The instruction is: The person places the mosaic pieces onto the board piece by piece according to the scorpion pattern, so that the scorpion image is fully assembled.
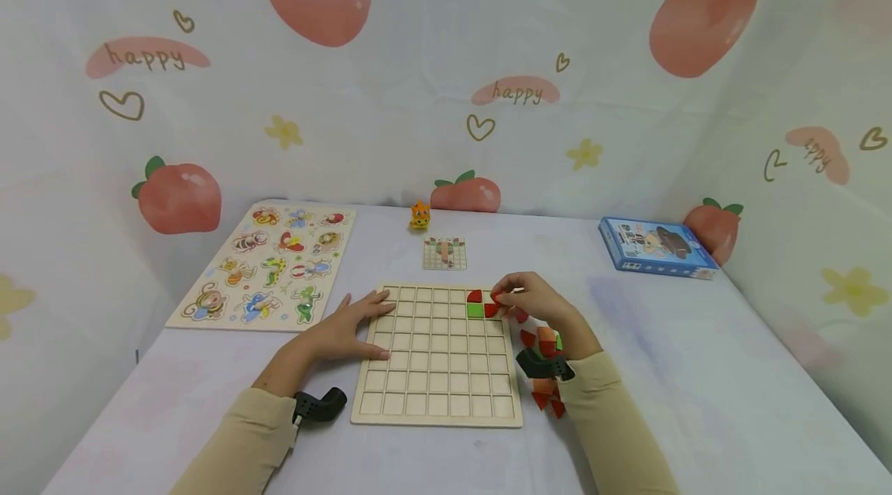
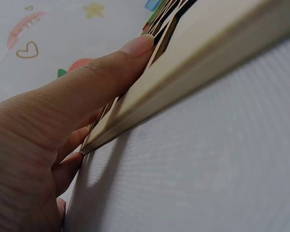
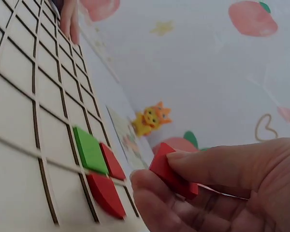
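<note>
Piece [image 3: 162,167], red, pinched in right hand [image 1: 538,301]

The right wrist camera [image 1: 535,366] partly hides loose pieces [image 1: 547,335].

grid board [image 1: 436,371] looks like smooth matt wood, red piece [image 3: 171,179] smooth too, desk [image 1: 711,394] and backdrop [image 1: 418,69] seem matt cloth

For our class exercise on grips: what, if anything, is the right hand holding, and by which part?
A red piece; the right hand pinches it by opposite sides, between thumb and fingers.
</note>
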A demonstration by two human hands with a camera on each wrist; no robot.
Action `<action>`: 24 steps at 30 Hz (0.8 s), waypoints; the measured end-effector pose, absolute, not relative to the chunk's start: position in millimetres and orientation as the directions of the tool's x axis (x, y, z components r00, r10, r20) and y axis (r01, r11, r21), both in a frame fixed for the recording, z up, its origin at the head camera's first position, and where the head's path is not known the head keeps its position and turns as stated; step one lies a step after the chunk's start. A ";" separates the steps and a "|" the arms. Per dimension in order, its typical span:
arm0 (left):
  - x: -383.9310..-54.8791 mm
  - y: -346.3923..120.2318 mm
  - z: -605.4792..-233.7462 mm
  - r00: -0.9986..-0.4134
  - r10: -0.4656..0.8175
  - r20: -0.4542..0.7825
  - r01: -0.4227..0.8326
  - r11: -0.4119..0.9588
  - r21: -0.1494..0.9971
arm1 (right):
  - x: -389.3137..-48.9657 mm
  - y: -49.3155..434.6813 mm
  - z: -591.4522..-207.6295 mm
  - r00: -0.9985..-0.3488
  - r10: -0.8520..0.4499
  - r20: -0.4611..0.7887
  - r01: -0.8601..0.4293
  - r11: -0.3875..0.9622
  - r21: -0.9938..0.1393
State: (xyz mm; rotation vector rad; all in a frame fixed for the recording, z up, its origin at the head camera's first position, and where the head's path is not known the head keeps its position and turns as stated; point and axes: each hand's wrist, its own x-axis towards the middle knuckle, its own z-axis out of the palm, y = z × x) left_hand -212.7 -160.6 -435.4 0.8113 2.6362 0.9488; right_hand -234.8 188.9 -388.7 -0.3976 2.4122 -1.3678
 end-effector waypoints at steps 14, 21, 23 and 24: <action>-213.4 -160.5 -436.0 -0.818 0.575 -0.022 0.426 0.630 0.649 | -242.6 144.5 -401.0 -0.932 -0.351 -0.092 -0.098 0.488 -0.867; -212.6 -160.2 -434.2 -0.822 0.569 -0.027 0.420 0.636 0.647 | -243.6 133.7 -410.1 -0.943 -0.320 -0.092 -0.068 0.456 -0.887; -212.7 -160.0 -433.9 -0.823 0.567 -0.025 0.419 0.637 0.648 | -243.4 131.6 -412.5 -0.944 -0.317 -0.096 -0.063 0.456 -0.888; -212.7 -159.8 -433.8 -0.824 0.566 -0.025 0.418 0.636 0.648 | -243.2 130.8 -413.4 -0.942 -0.321 -0.096 -0.065 0.457 -0.887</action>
